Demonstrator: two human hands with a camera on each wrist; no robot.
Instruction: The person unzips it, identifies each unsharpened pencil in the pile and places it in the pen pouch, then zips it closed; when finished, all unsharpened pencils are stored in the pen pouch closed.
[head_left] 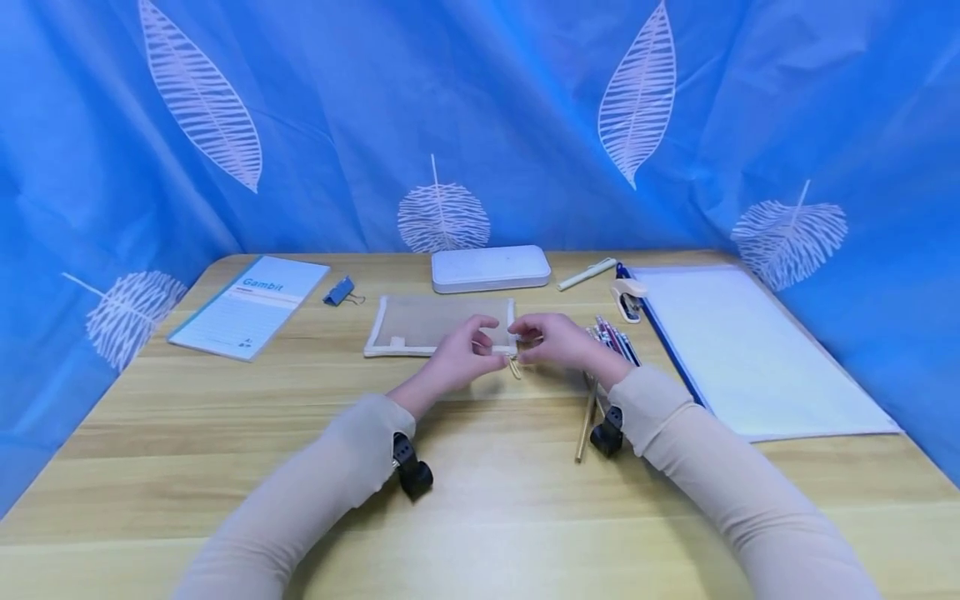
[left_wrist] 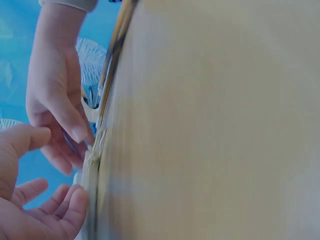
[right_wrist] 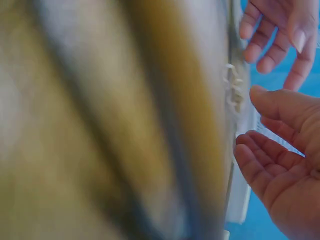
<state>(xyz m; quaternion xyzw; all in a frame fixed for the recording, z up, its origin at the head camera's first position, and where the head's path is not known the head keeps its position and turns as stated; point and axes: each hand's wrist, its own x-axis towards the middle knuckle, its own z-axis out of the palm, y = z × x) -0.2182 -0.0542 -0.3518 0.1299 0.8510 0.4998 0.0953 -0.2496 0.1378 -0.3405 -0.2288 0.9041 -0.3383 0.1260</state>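
Note:
A mesh zip pouch [head_left: 435, 315] with pale edging lies flat on the wooden table. Over its front right part is my left hand [head_left: 467, 354], fingers loosely bent and thumb apart from them. My right hand [head_left: 553, 340] is at the pouch's right front corner, facing the left. Between the two hands hangs the zipper pull [head_left: 514, 368], at the corner. In the right wrist view a gap shows between the right thumb [right_wrist: 265, 100] and the fingers, with the cord-like pull [right_wrist: 234, 92] beside them. Neither hand appears to grip anything.
Several pencils [head_left: 617, 340] lie by the right wrist, one gold pencil [head_left: 587, 425] pointing forward. Behind are a white case [head_left: 491, 268], a pale green pen [head_left: 587, 273] and a stapler [head_left: 628, 298]. A notebook [head_left: 251, 304], blue binder clip [head_left: 340, 291] and white folder [head_left: 757, 350] flank them.

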